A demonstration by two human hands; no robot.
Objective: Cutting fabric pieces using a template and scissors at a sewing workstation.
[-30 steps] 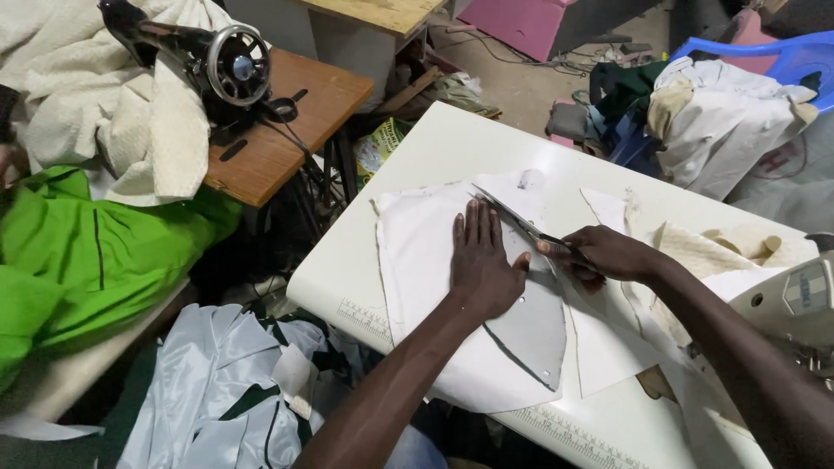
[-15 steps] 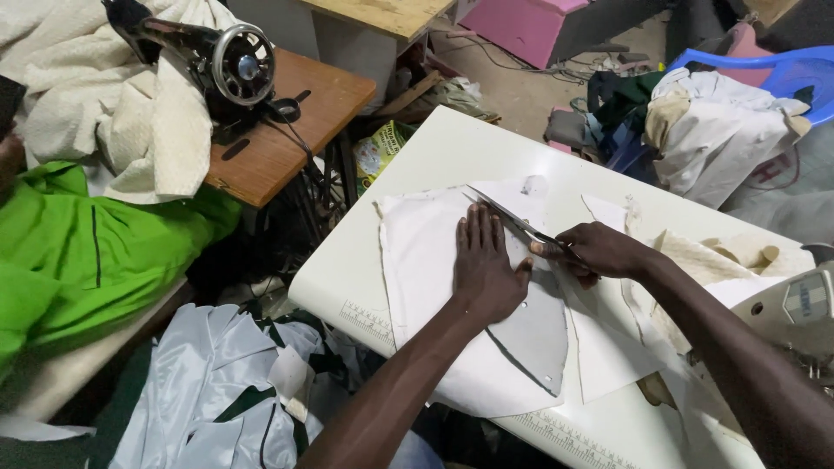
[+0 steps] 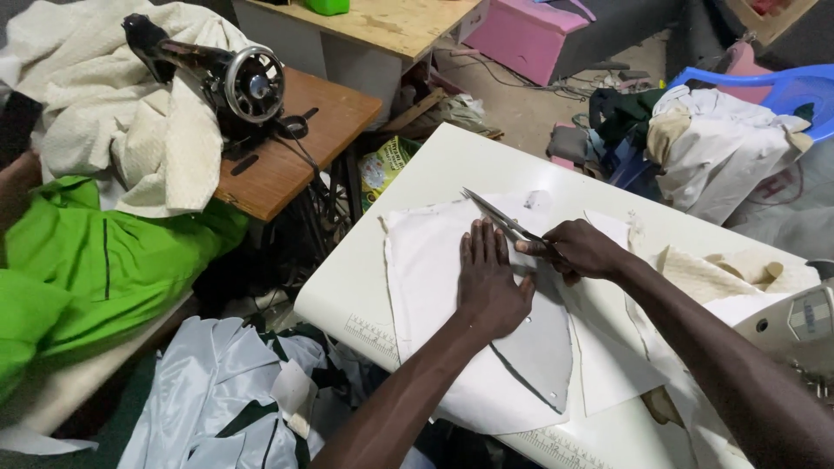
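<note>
Left hand (image 3: 489, 282) flat, fingers together, pressing white fabric (image 3: 426, 269) on the white desk (image 3: 452, 156), right hand (image 3: 580, 250) clamped on scissors (image 3: 502, 219), blades apart over the fabric's far edge, grey pattern piece (image 3: 543, 352) just beside

Both arms come in from the lower edge of the view, bare all the way from the frame edge to the hands, with no sleeve or cuff showing. The left hand (image 3: 489, 282) wears no ring, glove or wristband. The right hand (image 3: 580, 250) is likewise ungloved, its wrist plain, without watch or bracelet. Fingernails are short and unpainted.
</note>
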